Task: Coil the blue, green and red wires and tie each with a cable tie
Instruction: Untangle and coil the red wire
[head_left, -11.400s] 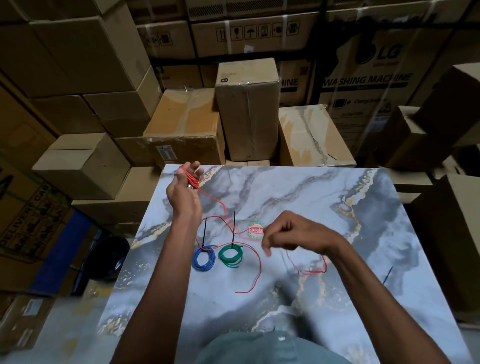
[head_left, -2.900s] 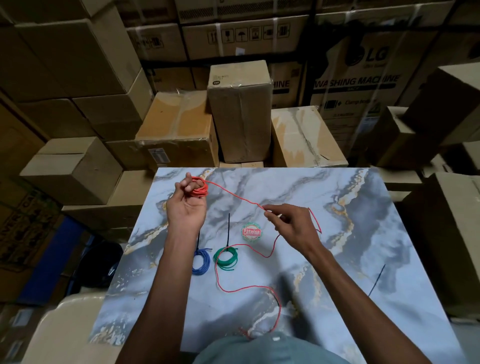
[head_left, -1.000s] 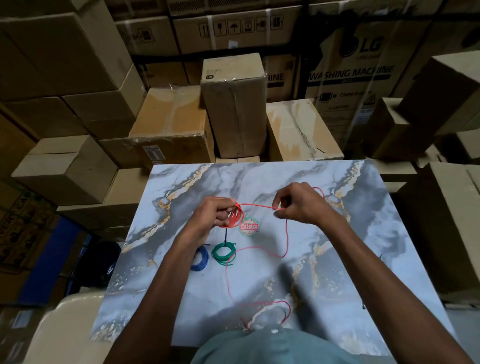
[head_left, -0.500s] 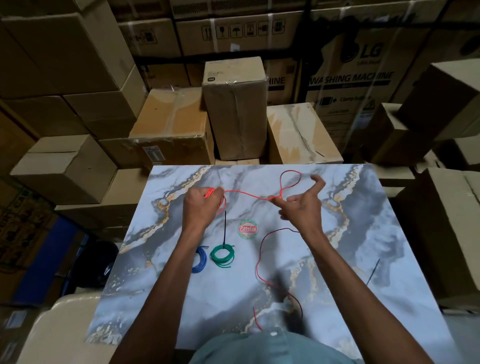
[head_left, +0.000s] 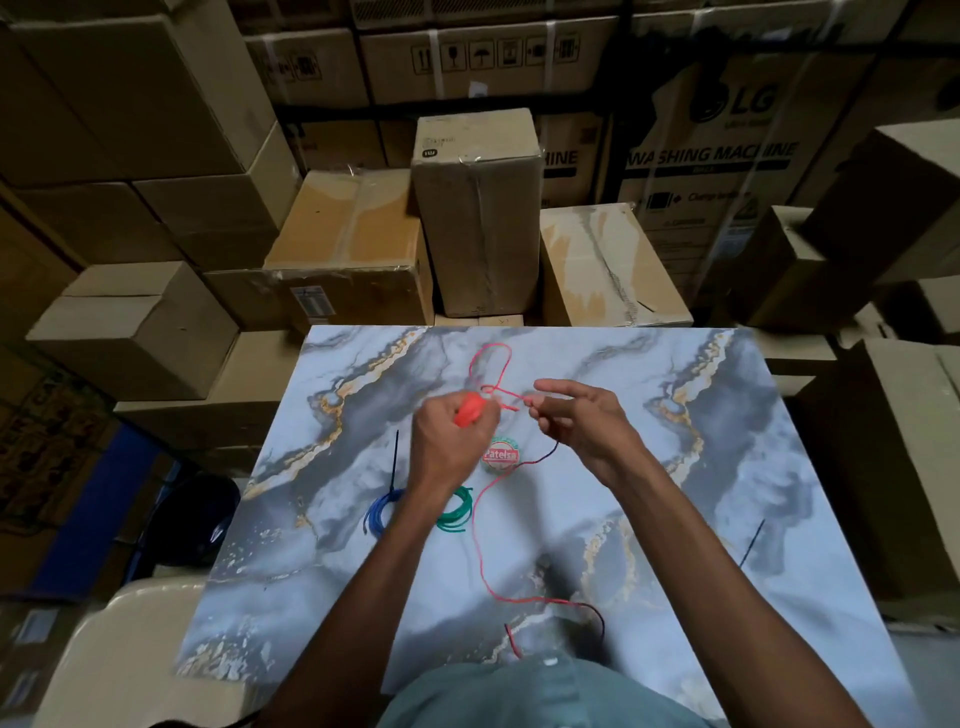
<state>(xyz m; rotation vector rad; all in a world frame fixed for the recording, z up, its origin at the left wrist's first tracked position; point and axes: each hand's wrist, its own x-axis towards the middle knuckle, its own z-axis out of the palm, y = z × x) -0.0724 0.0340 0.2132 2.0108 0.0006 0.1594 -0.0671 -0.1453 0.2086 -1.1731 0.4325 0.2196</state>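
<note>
My left hand (head_left: 447, 441) grips a small coil of red wire (head_left: 469, 410) above the marble table (head_left: 675, 493). My right hand (head_left: 582, 421) pinches the same red wire just right of the coil. A loose loop rises behind both hands, and the free tail (head_left: 480, 551) trails down toward the table's near edge. The blue coil (head_left: 382, 512) and the green coil (head_left: 457, 512) lie tied on the table, partly hidden by my left forearm. A black cable tie (head_left: 396, 457) sticks up from the blue coil. A spare black cable tie (head_left: 750, 543) lies at the right.
A round red and green sticker (head_left: 500, 455) sits on the table between my hands. Stacked cardboard boxes (head_left: 475, 208) surround the table at the back and on both sides. A beige chair (head_left: 119, 649) stands at the lower left.
Over the earlier frames the coil in my left hand has grown and the loose tail has shortened. In the last half second both hands came closer together and a loop swung behind them.
</note>
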